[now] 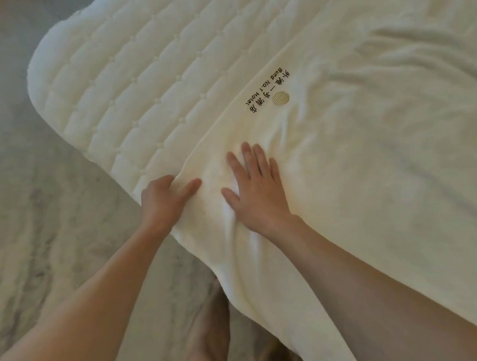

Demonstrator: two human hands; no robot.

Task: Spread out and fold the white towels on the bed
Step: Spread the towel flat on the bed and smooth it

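I have the left hand [166,201] curled round the near edge of the towel [370,158], thumb lying on top. The right hand [256,190] presses flat just beside it, fingers straight and spread. The towel lies open across the quilted bed [130,75], logo [271,94] beyond my fingers, one end draped over the bedside.

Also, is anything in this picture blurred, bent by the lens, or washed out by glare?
Head view: dim, soft light, no strong glare; faint shadows in the towel creases; the wide lens curves the mattress edge; the forearms near the bottom are soft; the logo is readable.
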